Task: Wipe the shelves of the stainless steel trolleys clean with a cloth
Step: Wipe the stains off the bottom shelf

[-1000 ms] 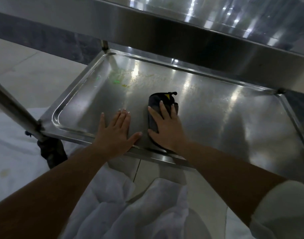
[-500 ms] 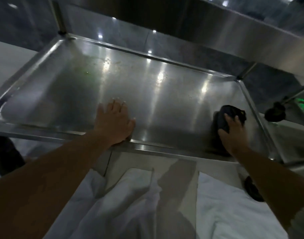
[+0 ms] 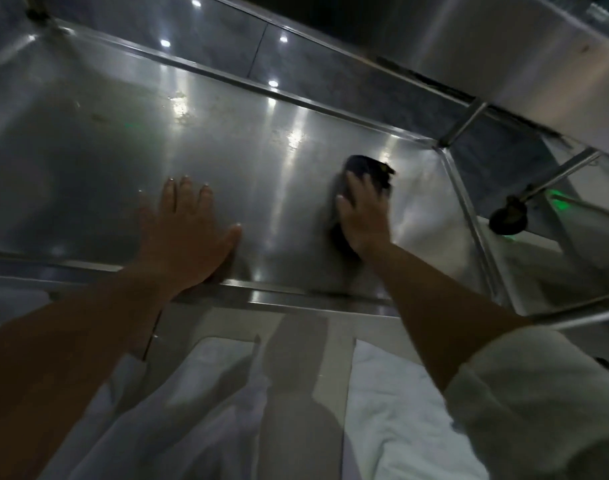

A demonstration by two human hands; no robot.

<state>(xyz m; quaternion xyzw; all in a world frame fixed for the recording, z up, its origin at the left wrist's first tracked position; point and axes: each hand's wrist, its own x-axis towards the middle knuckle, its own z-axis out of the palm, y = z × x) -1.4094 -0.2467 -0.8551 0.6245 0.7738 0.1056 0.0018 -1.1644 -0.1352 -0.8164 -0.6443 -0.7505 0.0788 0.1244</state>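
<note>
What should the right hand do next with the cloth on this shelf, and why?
Probably sweep the dark cloth under the right hand back leftward: it sits near the shelf's right end, spots show farther left toward the back, and the left hand braces flat.

Steel shelf: dark cloth under right hand, left hand flat near front rim

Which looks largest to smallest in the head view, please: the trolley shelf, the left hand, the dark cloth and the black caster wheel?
1. Trolley shelf
2. Left hand
3. Dark cloth, though the right hand covers much of it, so this rank is unsure
4. Black caster wheel
</note>
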